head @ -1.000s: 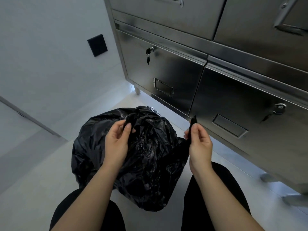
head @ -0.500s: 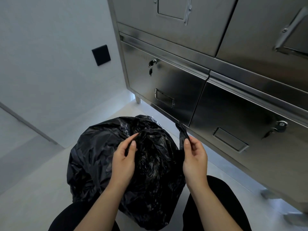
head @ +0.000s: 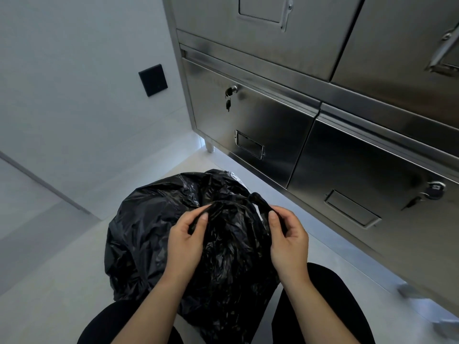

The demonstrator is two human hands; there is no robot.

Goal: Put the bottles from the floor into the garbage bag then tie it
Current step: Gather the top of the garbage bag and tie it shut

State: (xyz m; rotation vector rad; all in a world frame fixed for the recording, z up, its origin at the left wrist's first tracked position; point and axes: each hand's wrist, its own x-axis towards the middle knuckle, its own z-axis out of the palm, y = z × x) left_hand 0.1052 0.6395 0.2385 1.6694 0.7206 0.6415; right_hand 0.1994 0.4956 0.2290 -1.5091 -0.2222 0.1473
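A full black garbage bag sits on the pale floor between my knees. My left hand pinches one gathered flap of the bag's top between thumb and fingers. My right hand pinches the other twisted flap, which loops up and over toward the left hand. The two hands are close together above the bag's mouth. No bottles are visible; the bag hides its contents.
A stainless steel cabinet with locked drawers and hanging keys stands right behind the bag, raised on short legs. A white wall with a black switch plate is at the left. My dark-trousered knees flank the bag.
Both hands have drawn inward, bringing the two bag flaps together over the bag's top. The view has tilted up a little.
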